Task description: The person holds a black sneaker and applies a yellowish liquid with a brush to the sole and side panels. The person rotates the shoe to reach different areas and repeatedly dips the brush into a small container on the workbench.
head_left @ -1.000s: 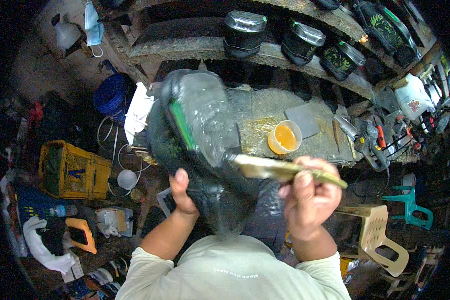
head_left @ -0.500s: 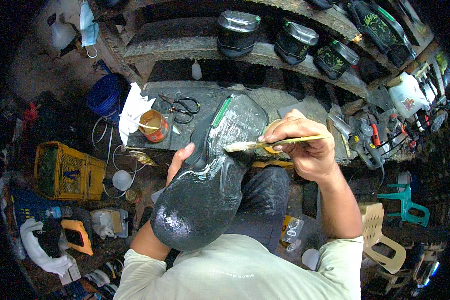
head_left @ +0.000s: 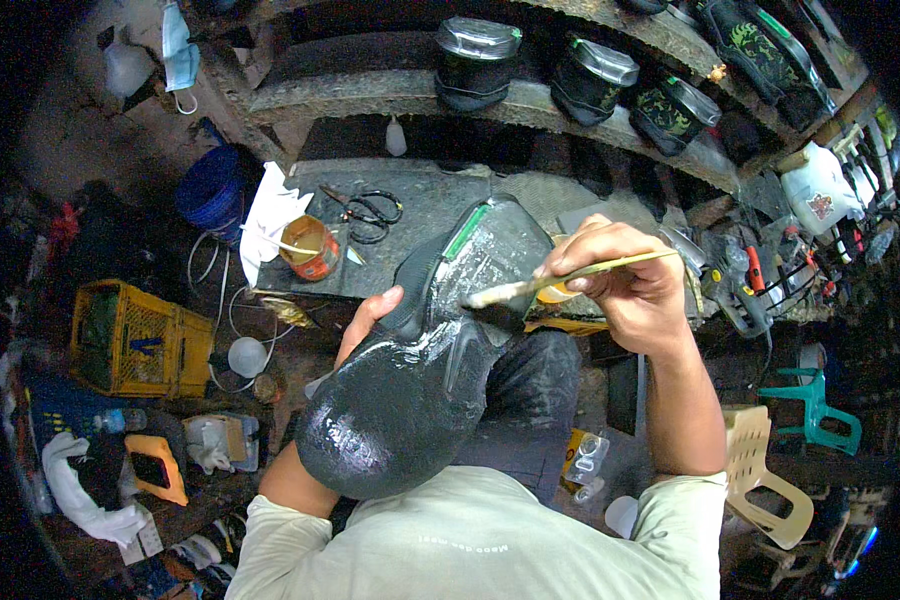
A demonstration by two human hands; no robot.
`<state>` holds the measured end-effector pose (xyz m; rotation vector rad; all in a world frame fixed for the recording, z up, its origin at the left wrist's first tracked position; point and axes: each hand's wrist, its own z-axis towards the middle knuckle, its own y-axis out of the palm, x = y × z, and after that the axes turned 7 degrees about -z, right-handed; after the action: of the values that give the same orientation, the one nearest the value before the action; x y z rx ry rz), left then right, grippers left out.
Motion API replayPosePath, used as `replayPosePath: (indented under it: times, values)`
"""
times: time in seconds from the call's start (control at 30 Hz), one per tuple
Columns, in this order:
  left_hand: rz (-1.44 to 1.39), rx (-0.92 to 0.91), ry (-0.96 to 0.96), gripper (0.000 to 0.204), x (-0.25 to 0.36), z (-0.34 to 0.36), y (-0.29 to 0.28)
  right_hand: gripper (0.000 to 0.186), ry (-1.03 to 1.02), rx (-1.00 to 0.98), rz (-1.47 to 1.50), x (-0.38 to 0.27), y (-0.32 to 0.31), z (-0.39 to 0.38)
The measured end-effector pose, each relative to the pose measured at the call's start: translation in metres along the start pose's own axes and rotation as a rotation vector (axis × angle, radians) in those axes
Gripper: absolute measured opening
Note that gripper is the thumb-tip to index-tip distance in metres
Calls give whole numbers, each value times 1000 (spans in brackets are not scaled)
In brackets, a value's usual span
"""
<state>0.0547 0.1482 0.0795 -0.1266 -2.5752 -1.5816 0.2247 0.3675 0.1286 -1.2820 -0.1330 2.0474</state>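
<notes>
A black boot-shaped piece (head_left: 395, 410) with a broad rounded end rests over my lap, that end towards me. Its far part shines with a wet coat, and a green strip runs along its left edge. My left hand (head_left: 367, 318) grips it from the left; the thumb shows and the other fingers are hidden beneath. Between the fingers and thumb of my right hand (head_left: 625, 285) is a thin-handled brush (head_left: 500, 295), its whitish bristles touching the coated surface. Partly behind that hand stands a yellow-rimmed container (head_left: 555, 293).
On the grey bench (head_left: 425, 190) lie scissors (head_left: 372, 215), beside an orange-red can (head_left: 315, 262) with a stick in it and white paper (head_left: 270, 220). Shelves beyond hold several black boots (head_left: 595, 85). A yellow crate (head_left: 155, 345) sits left; tools (head_left: 740, 300) and a beige chair (head_left: 770, 480) are right.
The brush and my right hand have shifted slightly to the right. The far end of the black piece has tilted a little rightward, still in my left hand.
</notes>
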Motion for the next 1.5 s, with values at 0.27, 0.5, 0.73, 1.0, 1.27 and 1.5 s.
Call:
replayPosePath:
  times: [0.27, 0.5, 0.73, 1.0, 1.27, 1.5]
  values:
    - [-33, -3, -20, 60, -3, 4, -3, 18, 158, 234, -16, -4, 6, -5]
    - [64, 16, 6, 61, 2, 12, -15, 14, 126, 37, 6, 1, 9, -16]
    - [-1, -164, 361, 66, 2, 22, -41, 22, 425, 584, -223, 47, -35, -38]
    - [-26, -127, 426, 44, 13, 39, -56, 18, 543, 187, -828, 102, -4, -78]
    - [23, -161, 330, 49, 8, 32, -45, 22, 591, 516, -266, 115, -17, -100]
    - [174, 7, 663, 40, 7, 37, -43, 24, 707, 492, -107, 115, -30, -120]
